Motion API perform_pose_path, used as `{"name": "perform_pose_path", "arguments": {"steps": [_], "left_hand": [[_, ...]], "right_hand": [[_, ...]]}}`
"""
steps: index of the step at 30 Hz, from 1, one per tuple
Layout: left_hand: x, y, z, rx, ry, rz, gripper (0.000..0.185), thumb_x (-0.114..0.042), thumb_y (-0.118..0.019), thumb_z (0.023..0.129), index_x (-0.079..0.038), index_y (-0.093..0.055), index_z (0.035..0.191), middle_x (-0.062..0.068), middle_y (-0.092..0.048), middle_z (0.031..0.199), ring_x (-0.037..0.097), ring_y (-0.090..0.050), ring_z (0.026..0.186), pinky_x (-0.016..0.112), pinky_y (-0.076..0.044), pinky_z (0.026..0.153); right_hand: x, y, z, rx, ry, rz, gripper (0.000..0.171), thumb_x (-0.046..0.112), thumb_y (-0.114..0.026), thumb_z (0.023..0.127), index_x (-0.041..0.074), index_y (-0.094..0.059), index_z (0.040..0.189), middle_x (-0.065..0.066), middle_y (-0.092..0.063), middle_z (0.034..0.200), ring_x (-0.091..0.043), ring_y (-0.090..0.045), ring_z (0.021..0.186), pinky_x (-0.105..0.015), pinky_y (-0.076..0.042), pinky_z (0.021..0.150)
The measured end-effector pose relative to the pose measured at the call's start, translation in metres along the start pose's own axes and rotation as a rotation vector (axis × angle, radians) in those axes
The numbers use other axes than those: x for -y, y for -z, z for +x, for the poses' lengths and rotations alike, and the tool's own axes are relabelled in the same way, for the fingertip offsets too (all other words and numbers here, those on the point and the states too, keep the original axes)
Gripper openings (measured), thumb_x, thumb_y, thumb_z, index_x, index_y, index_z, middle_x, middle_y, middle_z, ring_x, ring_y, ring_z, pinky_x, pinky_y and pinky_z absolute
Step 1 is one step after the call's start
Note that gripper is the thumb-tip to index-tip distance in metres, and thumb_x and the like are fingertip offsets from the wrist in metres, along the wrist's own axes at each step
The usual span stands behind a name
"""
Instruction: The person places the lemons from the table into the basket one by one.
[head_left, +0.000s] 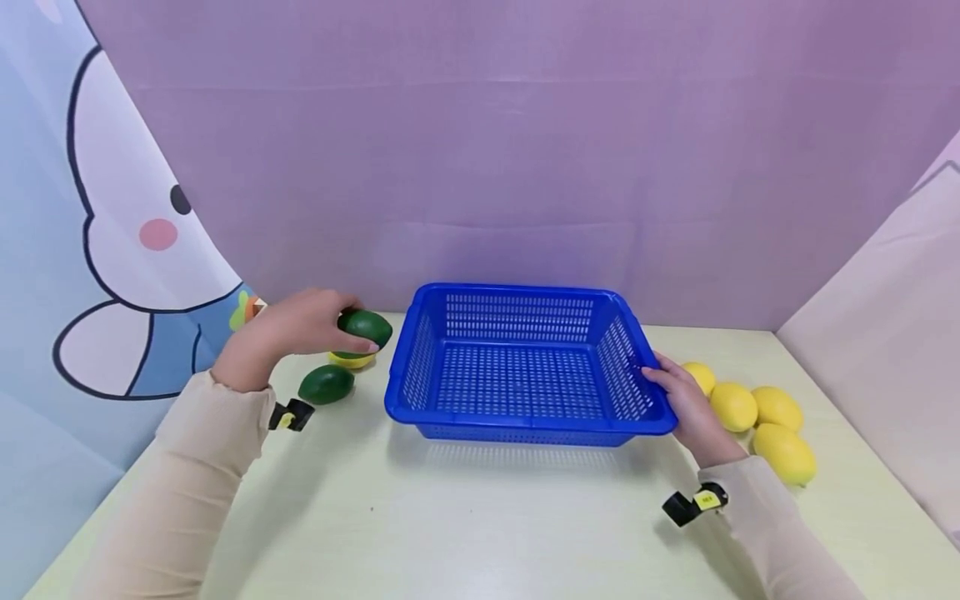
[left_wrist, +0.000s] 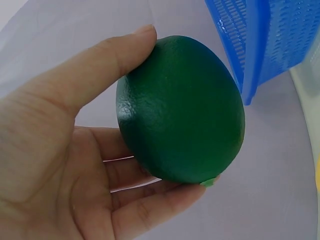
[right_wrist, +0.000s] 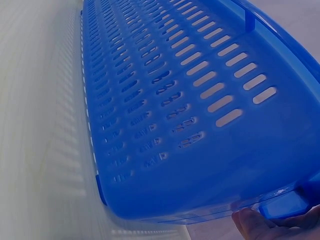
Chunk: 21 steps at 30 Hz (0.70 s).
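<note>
Left fingers (left_wrist: 155, 207) grip green fruit (left_wrist: 182, 112), right fingers (right_wrist: 255, 225) basket (head_left: 525, 423); only head view shows 2nd green fruit (head_left: 326, 385).

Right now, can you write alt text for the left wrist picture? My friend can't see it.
A left hand holds a shiny dark green fruit with its fingers. Part of a blue basket with slotted sides shows at the upper right.

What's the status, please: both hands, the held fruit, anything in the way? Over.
Left hand gripping green fruit. Right hand holding blue basket at its right end. In the way: basket's left rim, between fruit and inside.
</note>
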<state>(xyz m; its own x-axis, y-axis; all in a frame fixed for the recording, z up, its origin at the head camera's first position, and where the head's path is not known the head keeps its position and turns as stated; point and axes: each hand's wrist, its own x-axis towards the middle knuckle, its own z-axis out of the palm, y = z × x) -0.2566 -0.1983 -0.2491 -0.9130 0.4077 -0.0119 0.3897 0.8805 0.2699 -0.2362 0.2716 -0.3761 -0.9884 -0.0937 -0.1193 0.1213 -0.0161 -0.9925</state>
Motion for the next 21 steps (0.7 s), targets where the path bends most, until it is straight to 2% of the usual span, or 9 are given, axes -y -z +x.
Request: {"name": "perform_pose_path", "arguments": {"steps": [6, 13, 21], "left_hand": [[-0.006, -0.001, 0.010, 0.022, 0.013, -0.013, 0.042, -0.040, -0.072, 0.080, -0.004, -0.061, 0.099, 0.004, -0.057, 0.080, 0.020, -0.051, 0.072, 0.030, -0.040, 0.060], [-0.014, -0.003, 0.017, 0.008, -0.016, -0.014, 0.043, -0.040, -0.072, 0.081, -0.004, -0.061, 0.100, 0.004, -0.058, 0.080, 0.020, -0.051, 0.071, 0.030, -0.040, 0.061], [-0.021, -0.006, 0.026, 0.012, -0.013, -0.024, 0.044, -0.040, -0.072, 0.081, -0.004, -0.060, 0.102, 0.005, -0.058, 0.082, 0.022, -0.051, 0.073, 0.030, -0.041, 0.062]], "right_hand": [[-0.001, 0.000, 0.000, -0.008, 0.003, 0.002, 0.062, 0.023, -0.040, 0.101, 0.003, -0.007, 0.151, 0.010, -0.058, 0.097, -0.006, -0.060, 0.086, -0.026, -0.053, 0.077], [-0.002, 0.000, 0.001, -0.011, 0.010, 0.012, 0.063, 0.023, -0.041, 0.101, 0.003, -0.007, 0.150, 0.010, -0.058, 0.097, -0.006, -0.060, 0.086, -0.025, -0.053, 0.077], [-0.004, 0.001, 0.004, -0.014, 0.003, -0.003, 0.062, 0.023, -0.040, 0.101, 0.004, -0.007, 0.151, 0.010, -0.057, 0.099, -0.006, -0.060, 0.087, -0.025, -0.053, 0.077]]}}
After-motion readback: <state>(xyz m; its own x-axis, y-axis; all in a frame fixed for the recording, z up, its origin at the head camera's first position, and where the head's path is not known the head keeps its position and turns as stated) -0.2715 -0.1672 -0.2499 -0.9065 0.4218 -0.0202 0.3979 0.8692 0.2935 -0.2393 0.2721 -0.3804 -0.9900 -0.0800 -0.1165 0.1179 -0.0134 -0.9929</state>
